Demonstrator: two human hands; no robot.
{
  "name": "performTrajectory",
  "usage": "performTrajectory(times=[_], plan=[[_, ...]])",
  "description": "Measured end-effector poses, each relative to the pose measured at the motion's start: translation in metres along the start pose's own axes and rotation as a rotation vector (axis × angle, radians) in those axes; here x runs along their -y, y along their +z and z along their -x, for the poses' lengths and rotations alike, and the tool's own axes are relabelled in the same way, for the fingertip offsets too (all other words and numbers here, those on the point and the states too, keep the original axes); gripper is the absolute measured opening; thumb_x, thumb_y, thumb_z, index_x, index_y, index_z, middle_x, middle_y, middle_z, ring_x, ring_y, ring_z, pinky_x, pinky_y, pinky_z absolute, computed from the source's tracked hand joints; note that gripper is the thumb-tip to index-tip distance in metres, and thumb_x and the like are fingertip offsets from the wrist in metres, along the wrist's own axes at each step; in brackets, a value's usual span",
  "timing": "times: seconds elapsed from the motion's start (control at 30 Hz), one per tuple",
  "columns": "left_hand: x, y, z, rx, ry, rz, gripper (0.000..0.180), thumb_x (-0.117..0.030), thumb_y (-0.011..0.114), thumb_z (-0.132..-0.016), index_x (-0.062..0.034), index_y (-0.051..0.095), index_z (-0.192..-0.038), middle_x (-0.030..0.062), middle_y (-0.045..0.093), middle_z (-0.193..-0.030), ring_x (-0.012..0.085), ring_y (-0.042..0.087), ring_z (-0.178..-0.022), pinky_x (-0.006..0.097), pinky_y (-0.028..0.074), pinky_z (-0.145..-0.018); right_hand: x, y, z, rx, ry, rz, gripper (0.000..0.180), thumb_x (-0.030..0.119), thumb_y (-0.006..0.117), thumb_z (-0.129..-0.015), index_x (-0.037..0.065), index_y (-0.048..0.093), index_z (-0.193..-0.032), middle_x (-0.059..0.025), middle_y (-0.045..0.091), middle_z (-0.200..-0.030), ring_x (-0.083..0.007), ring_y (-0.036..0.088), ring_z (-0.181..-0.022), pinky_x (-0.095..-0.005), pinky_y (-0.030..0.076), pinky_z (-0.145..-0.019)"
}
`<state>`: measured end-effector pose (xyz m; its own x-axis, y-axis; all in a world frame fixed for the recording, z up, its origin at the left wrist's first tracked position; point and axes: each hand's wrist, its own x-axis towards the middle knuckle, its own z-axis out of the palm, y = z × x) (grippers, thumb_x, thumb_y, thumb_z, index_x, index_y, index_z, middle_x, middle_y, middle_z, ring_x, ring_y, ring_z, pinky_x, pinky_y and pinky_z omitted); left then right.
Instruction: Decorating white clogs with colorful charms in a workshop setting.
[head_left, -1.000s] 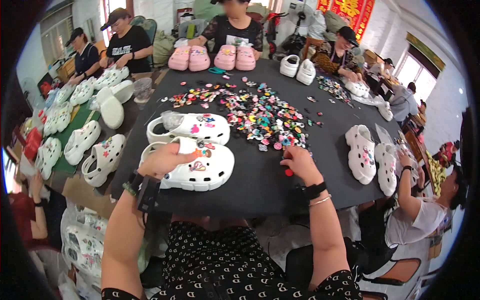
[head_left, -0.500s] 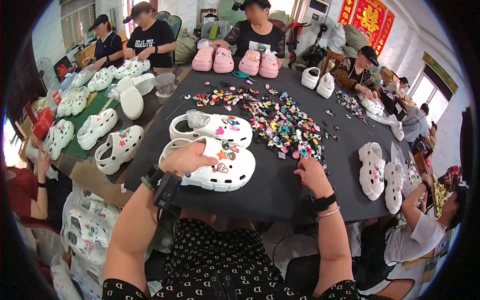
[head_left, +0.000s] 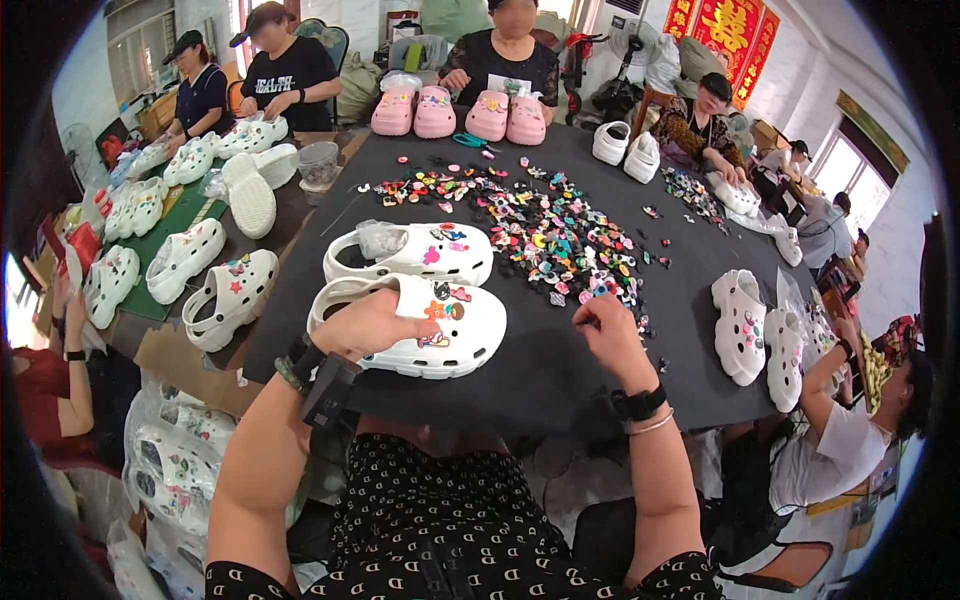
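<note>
My left hand (head_left: 372, 326) grips the nearer white clog (head_left: 470, 335) at its side, fingers inside the opening and thumb over the upper. Star-shaped, bat-like and other small charms sit on that clog's upper. Right behind it lies a second white clog (head_left: 465, 262), with charms on top and crumpled clear plastic in its opening. My right hand (head_left: 612, 340) is raised near the edge of a loose pile of colourful shoe charms (head_left: 570, 245). Its fingers are curled together; whatever they hold, if anything, is hidden.
Pink clogs (head_left: 435, 112) stand at the far edge of the black table (head_left: 540, 395), before a co-worker. More white clogs (head_left: 740, 325) stand at the right. Decorated clogs cover a green mat (head_left: 158, 298) at the left, beside a clear tub (head_left: 319, 163). Other people sit around.
My right hand has drawn back slightly from the charm pile, its fingers curling in. My left hand stays on the nearer clog. Across the table, a co-worker's hand has come away from the pink clogs.
</note>
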<state>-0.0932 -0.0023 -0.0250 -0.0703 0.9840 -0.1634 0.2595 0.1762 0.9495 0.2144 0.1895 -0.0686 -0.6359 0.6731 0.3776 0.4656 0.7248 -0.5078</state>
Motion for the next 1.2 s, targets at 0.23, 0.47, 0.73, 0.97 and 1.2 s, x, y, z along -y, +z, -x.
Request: performTrajectory(times=[0.23,0.47,0.73,0.97,1.2], plan=[[0.013,-0.011,0.000,0.009,-0.044,-0.199,0.052,-0.011,0.074,-0.084,0.0042,0.053,-0.130,0.0102,0.065,-0.120,0.0169,0.060,-0.105,0.031,0.046,-0.094,0.068,0.002,-0.006,0.026,-0.182,-0.222,0.014,0.004,0.072,-0.076,0.003,0.066,-0.089,-0.0130,0.066,-0.082,-0.0297,0.065,-0.080,-0.0383,0.052,-0.070],[0.006,0.004,0.004,0.019,-0.010,0.233,0.051,0.001,0.072,-0.082,0.0027,0.054,-0.130,0.0102,0.066,-0.120,0.0181,0.063,-0.106,0.032,0.050,-0.092,0.107,0.017,0.000,0.023,-0.307,-0.367,0.013,-0.001,0.070,-0.081,0.001,0.063,-0.092,-0.0104,0.062,-0.088,-0.0230,0.066,-0.075,-0.0321,0.053,-0.065],[0.010,0.002,0.008,0.038,-0.045,0.246,0.045,-0.001,0.068,-0.086,0.0024,0.055,-0.129,0.0082,0.067,-0.118,0.0164,0.063,-0.106,0.031,0.049,-0.093,0.122,0.027,-0.003,0.046,-0.322,-0.367,0.014,-0.001,0.071,-0.080,0.002,0.064,-0.091,-0.0117,0.062,-0.086,-0.0267,0.066,-0.076,-0.0340,0.053,-0.067],[0.010,0.003,0.006,0.057,0.043,0.228,0.037,-0.006,0.067,-0.087,0.0029,0.061,-0.123,0.0060,0.068,-0.113,0.0140,0.062,-0.099,0.030,0.047,-0.089,0.134,0.035,-0.003,0.123,-0.283,-0.379,0.014,0.000,0.068,-0.079,0.004,0.062,-0.090,-0.0129,0.060,-0.086,-0.0341,0.063,-0.082,-0.0417,0.051,-0.071],[0.011,0.003,0.010,0.074,0.004,0.199,0.037,-0.007,0.067,-0.089,-0.0003,0.060,-0.125,0.0047,0.067,-0.116,0.0135,0.060,-0.103,0.030,0.046,-0.091,0.143,0.058,-0.008,0.091,-0.325,-0.284,0.013,0.001,0.071,-0.077,0.004,0.064,-0.088,-0.0107,0.060,-0.083,-0.0319,0.063,-0.076,-0.0401,0.051,-0.068]])
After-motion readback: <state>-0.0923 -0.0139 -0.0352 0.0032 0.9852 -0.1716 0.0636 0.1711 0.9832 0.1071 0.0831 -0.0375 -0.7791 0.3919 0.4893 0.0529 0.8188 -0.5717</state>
